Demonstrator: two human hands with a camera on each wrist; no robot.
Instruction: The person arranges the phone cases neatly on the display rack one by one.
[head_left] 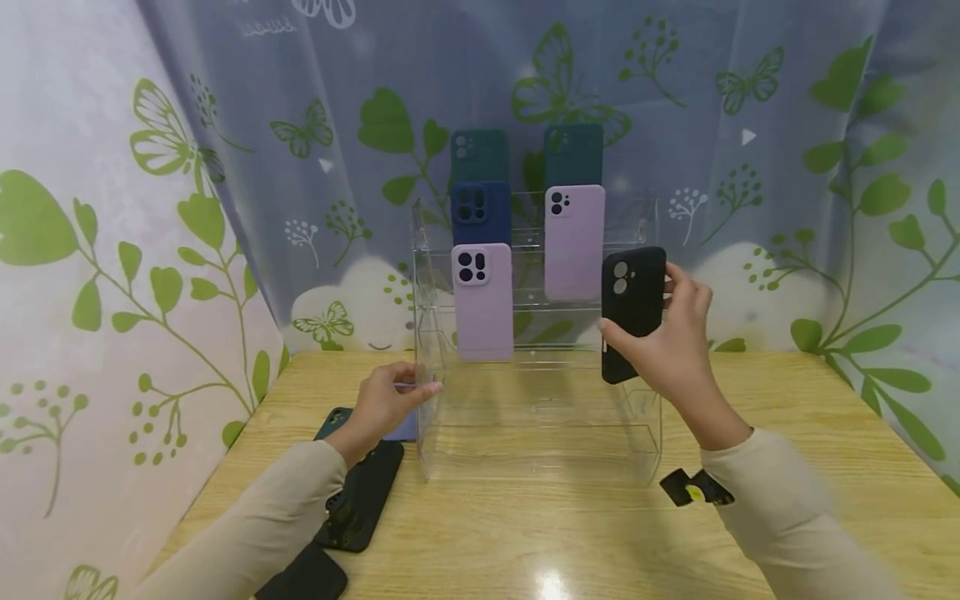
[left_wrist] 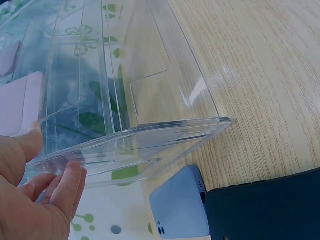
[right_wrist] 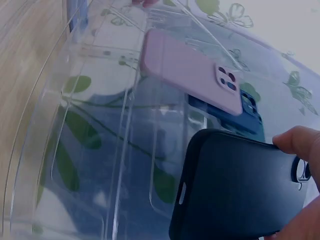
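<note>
My right hand (head_left: 678,346) grips a black phone case (head_left: 633,292) by its sides, thumb on the left edge and fingers on the right. The case hangs upright before the right part of a clear stepped display rack (head_left: 426,350). My left hand (head_left: 384,404) pinches the rack's left side panel, thumb and fingers on opposite faces. In the rack's left column stand a lilac case (head_left: 483,321), a navy case (head_left: 487,233) and a dark green case (head_left: 483,154). The right column holds another lilac case (head_left: 574,258) below another green one (head_left: 577,154).
Left of the rack, a black case (head_left: 375,492), another black one (head_left: 311,575) and a dark green case (head_left: 333,419) lie on the wooden table (head_left: 525,533). A light blue case (left_wrist: 177,205) lies beside the rack's side. A patterned curtain (head_left: 450,67) hangs behind.
</note>
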